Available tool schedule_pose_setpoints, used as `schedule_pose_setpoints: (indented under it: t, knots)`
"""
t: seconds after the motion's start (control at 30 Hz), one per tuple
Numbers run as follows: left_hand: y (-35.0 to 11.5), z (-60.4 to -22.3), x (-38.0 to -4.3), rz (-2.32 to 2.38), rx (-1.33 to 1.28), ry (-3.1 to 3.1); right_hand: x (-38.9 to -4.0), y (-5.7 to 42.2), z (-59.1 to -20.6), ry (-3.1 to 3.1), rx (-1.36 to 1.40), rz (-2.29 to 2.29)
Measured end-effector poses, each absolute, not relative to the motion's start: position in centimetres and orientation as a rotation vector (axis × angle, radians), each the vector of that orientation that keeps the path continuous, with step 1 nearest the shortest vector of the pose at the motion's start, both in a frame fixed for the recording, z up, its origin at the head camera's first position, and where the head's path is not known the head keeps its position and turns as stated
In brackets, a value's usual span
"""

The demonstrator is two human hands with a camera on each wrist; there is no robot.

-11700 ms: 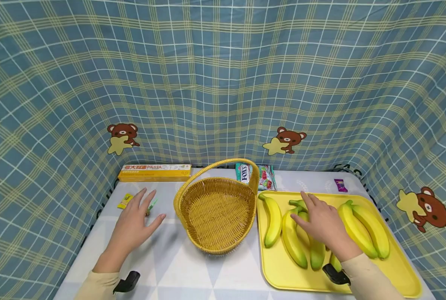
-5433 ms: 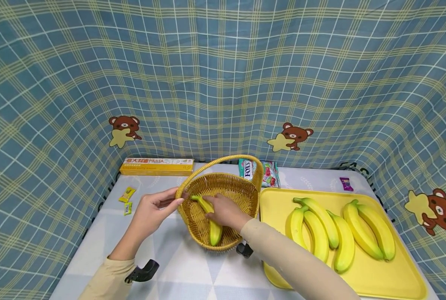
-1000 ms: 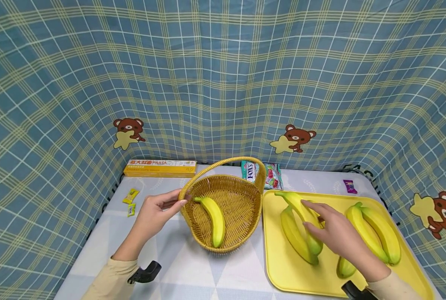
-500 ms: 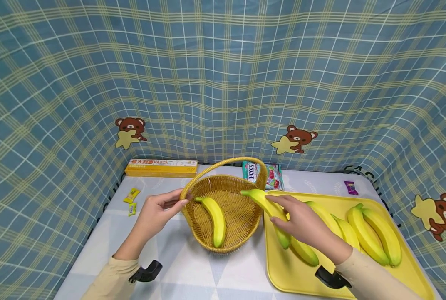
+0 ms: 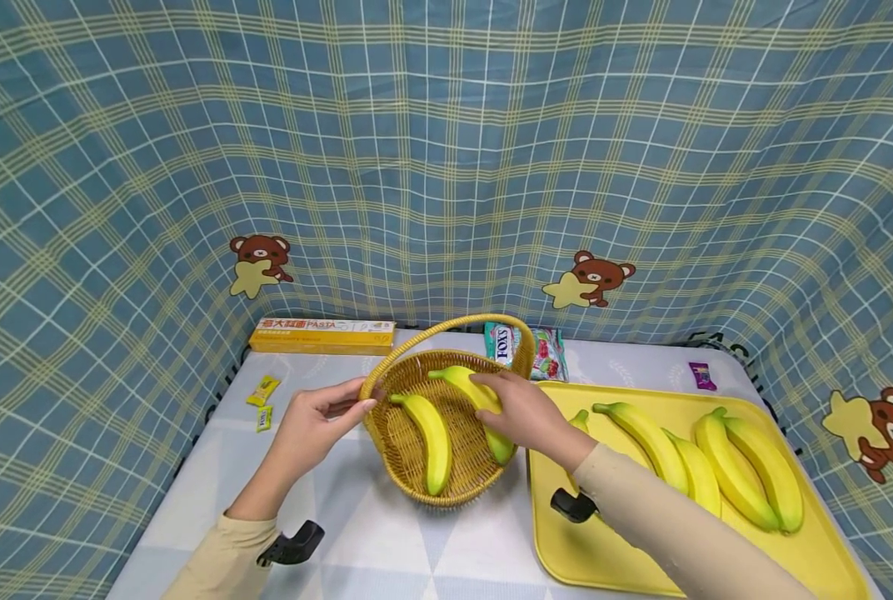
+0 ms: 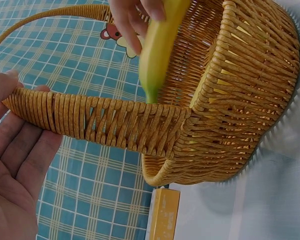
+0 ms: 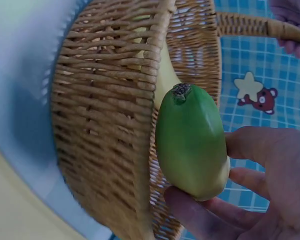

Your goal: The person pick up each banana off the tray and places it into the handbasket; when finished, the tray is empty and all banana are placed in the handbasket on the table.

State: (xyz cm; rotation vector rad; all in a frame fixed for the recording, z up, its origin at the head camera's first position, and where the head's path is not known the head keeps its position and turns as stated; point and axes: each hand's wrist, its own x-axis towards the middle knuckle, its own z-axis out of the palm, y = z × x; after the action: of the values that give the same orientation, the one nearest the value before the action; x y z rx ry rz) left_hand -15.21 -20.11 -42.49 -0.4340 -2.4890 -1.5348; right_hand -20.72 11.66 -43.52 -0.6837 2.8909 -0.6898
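Observation:
My left hand (image 5: 322,423) pinches the handle (image 6: 80,116) of the wicker basket (image 5: 396,467) at its left side, thumb on one face and fingers on the other. One banana (image 5: 430,442) lies inside the basket, stem toward the back left. Over the basket's right side, my right hand (image 5: 525,410) grips a second banana (image 5: 460,382) around its middle, stem pointing left. In the right wrist view the green tip of the held banana (image 7: 192,142) stands at the basket rim (image 7: 152,100).
To the right, a yellow tray (image 5: 566,550) bears several more bananas (image 5: 739,471). Behind stand a pasta box (image 5: 322,337) and a candy bag (image 5: 547,354). Small wrapped candies (image 5: 262,390) lie at the left, and a purple one (image 5: 702,375) at the back right.
My right hand has lifted a banana off the tray and carried it left over the basket. Earlier, it laid the first banana inside; the left hand came to the handle and has stayed there.

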Motion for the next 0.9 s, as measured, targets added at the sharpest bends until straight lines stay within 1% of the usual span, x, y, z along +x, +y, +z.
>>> schedule_pose_setpoints:
  t: [0.2, 0.53, 0.9]
  knots:
    - [-20.1, -42.6, -15.2, -1.539, -0.442, -2.487, -21.8, 9.8, -45.0, 2.841, -0.657, -0.665]
    - [-20.0, -42.6, -15.2, -1.545, -0.438, -2.486, -22.0, 7.8, -47.3, 2.769, -0.669, -0.614]
    - [-20.1, -42.7, -15.3, -1.514, -0.450, -2.488, -21.6, 7.2, -47.5, 2.734, -0.654, -0.633]
